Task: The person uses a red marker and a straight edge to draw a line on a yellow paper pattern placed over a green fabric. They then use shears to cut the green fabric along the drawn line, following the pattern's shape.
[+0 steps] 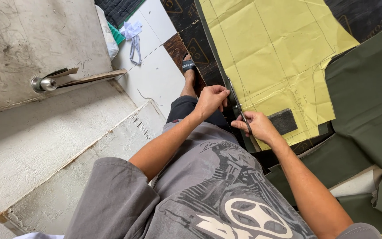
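Head view, looking straight down the person's grey printed T-shirt (208, 186) to a cutting table. The right hand (258, 126) is closed around the handles of a pair of dark metal scissors (238, 106), whose blades point away from the body and run along the near left edge of a large sheet of yellow pattern paper with pencilled lines (270, 53). The left hand (211, 99) is curled just beside the blades, its fingertips pinching the dark green cloth (217, 53) that shows as a narrow strip along the paper's left edge. The paper lies flat on the green cloth, and a dark rectangular block (284, 121) rests on its near corner, touching the right hand's far side. More of the same olive-green fabric (368, 97) is spread to the right and hangs over the table's edge. Below the left hand, the person's foot in a black sandal (188, 65) stands on white floor tiles (155, 75). To the left, a worn whitewashed door with a round metal knob (43, 84) stands by a concrete step.
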